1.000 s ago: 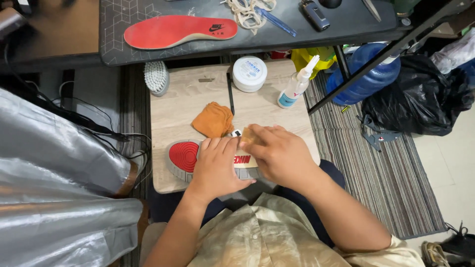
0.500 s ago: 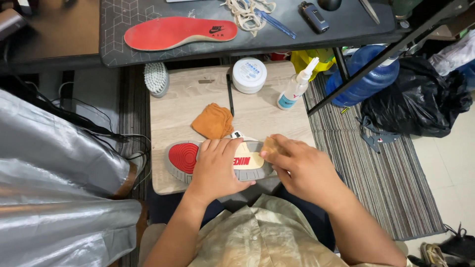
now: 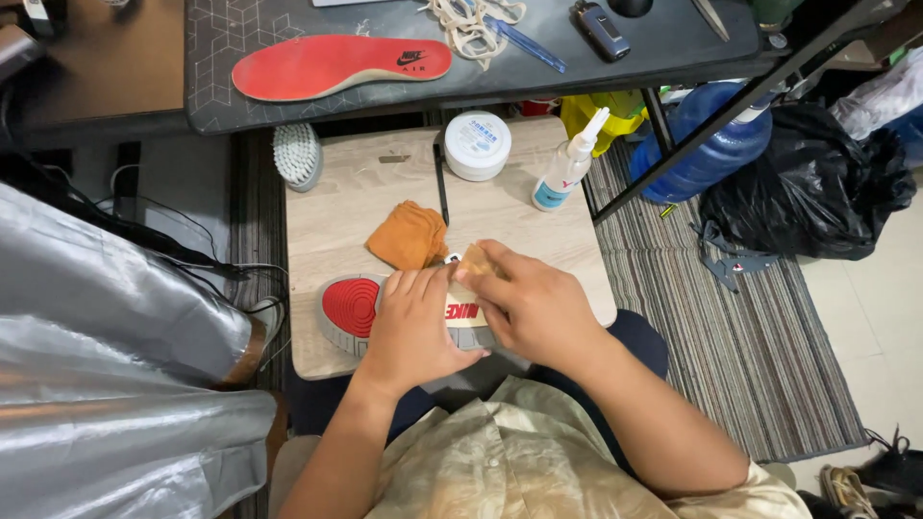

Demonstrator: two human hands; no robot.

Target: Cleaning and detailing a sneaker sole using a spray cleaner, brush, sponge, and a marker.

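Note:
A sneaker [image 3: 348, 309] lies sole-up on the small wooden table [image 3: 356, 192], its red and grey sole facing me. My left hand [image 3: 411, 322] clamps it around the middle. My right hand [image 3: 534, 303] presses a small tan cloth pad [image 3: 475, 261] against the pale part of the sole. An orange cloth [image 3: 411, 234] lies crumpled just beyond the shoe. Most of the shoe's upper is hidden under my hands.
A white round jar [image 3: 478, 145], a squeeze bottle [image 3: 565, 171], a thin black stick [image 3: 441, 183] and a brush [image 3: 298, 156] sit on the table's far side. A red insole [image 3: 336, 67] and laces [image 3: 471, 21] lie on the dark desk [image 3: 221, 38]. Blue water jug [image 3: 711, 144] and black bag [image 3: 808, 183] to the right.
My right hand with the pad slid right off the sole, then came back left onto it. My left hand kept its hold on the shoe.

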